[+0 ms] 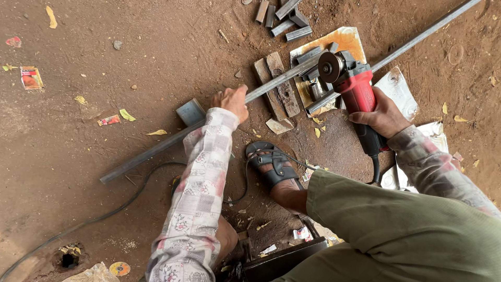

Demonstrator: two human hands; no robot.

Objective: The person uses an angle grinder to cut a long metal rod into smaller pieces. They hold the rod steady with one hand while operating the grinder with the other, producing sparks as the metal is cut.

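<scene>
- The left hand [231, 101] is wrapped tight around a long metal bar [151, 151]. The fingers are curled over it and press it down.
- The bar is grey, thin and straight, with flat sides. It runs slanted across the brown dirt ground [78, 156], from far out past the left hand on one side to far past the right hand on the other.
- Just beside the left hand's grip, the bar rests on two worn wooden blocks [279, 89].
- The right hand [383, 116] is closed around the black handle of a red angle grinder [355, 86]. The fingers are shut around it.
- The grinder has a round grey disc [330, 67] at its front end. The disc sits right at the bar, a little way past the wooden blocks from the left hand.
- A black cord [374, 169] hangs from the back of the grinder, just below the right hand.
- Short cut pieces of metal [286, 15] lie in a small pile beyond the grinder.
- A foot in a black sandal [271, 164] stands on the ground between the two arms.
</scene>
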